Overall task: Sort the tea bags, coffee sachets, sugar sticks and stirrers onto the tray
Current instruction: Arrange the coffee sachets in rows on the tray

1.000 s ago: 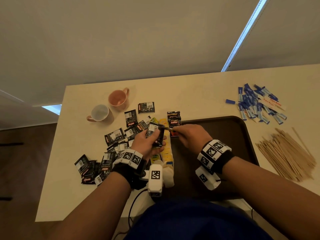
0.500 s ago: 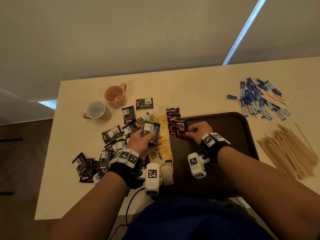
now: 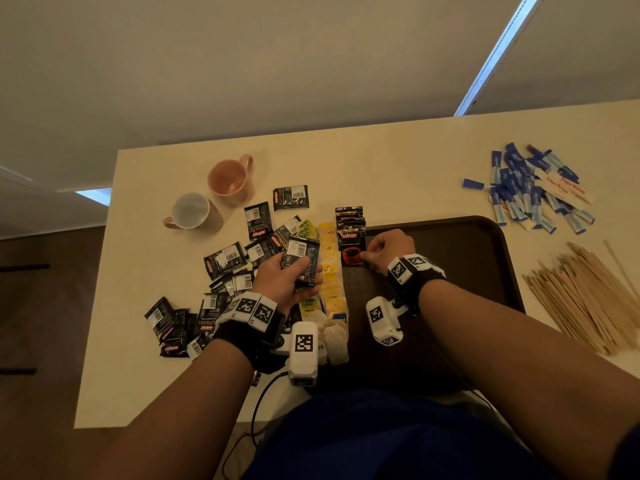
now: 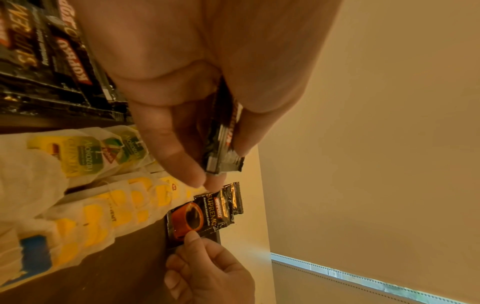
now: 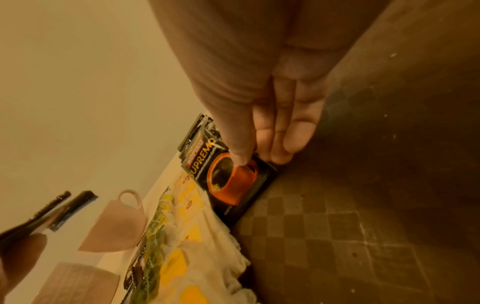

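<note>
My right hand [image 3: 379, 252] pinches the near corner of a black coffee sachet [image 3: 352, 247] lying at the dark tray's [image 3: 467, 251] far left corner, on a short row of sachets. The thumb tip [image 5: 240, 158] presses its orange cup print. My left hand [image 3: 291, 275] grips a small stack of coffee sachets [image 3: 303, 259] above the table; the stack's edge [image 4: 223, 144] shows between thumb and fingers. A row of yellow tea bags [image 3: 330, 268] lies along the tray's left side. Loose coffee sachets [image 3: 228, 261] are scattered to the left.
A pink mug [image 3: 230, 176] and a white-lined mug [image 3: 192, 213] stand at the far left. Blue sugar sticks [image 3: 533, 192] are heaped at the far right, wooden stirrers [image 3: 585, 299] nearer on the right. Most of the tray floor is bare.
My right hand carried one sachet from the left hand's stack to the tray's far left corner and laid it on the row. The left hand stayed in place with its stack.
</note>
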